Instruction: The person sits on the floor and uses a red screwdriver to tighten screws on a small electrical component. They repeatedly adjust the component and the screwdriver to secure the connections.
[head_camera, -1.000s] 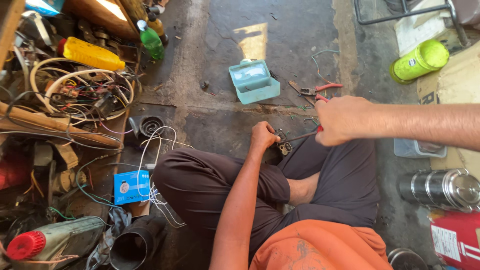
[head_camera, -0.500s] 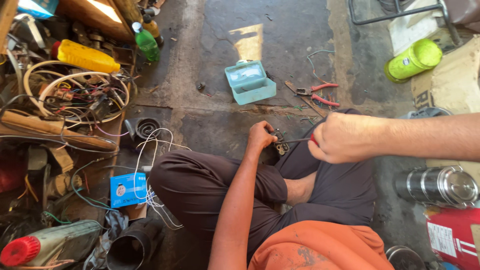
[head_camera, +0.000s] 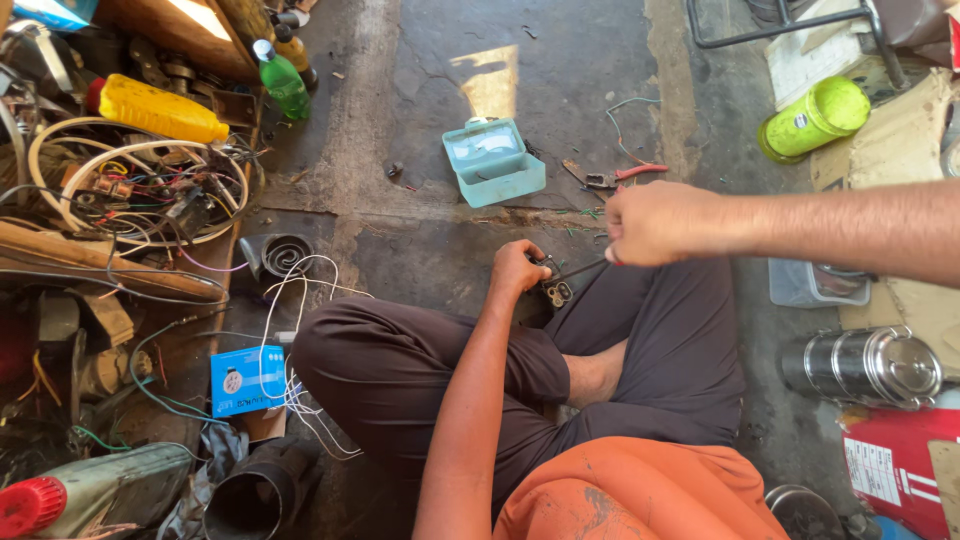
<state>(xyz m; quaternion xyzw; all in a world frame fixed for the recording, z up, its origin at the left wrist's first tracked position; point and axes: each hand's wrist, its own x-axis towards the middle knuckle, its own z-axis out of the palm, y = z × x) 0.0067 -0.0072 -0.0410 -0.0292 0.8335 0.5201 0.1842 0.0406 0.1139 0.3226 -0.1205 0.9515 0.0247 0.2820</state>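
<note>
Stained concrete floor (head_camera: 560, 40) with a sunlit patch (head_camera: 492, 88).

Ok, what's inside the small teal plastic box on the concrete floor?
The small teal plastic box lies open on the concrete floor. Its lid shows a pale lining; nothing clear shows in its tray, and glare blurs any small parts.

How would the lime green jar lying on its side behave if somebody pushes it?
The lime green jar looks round and lies on its side, so it would probably roll. It seems to be plastic, so likely light and not fragile. The cardboard beside it might stop it.
</note>
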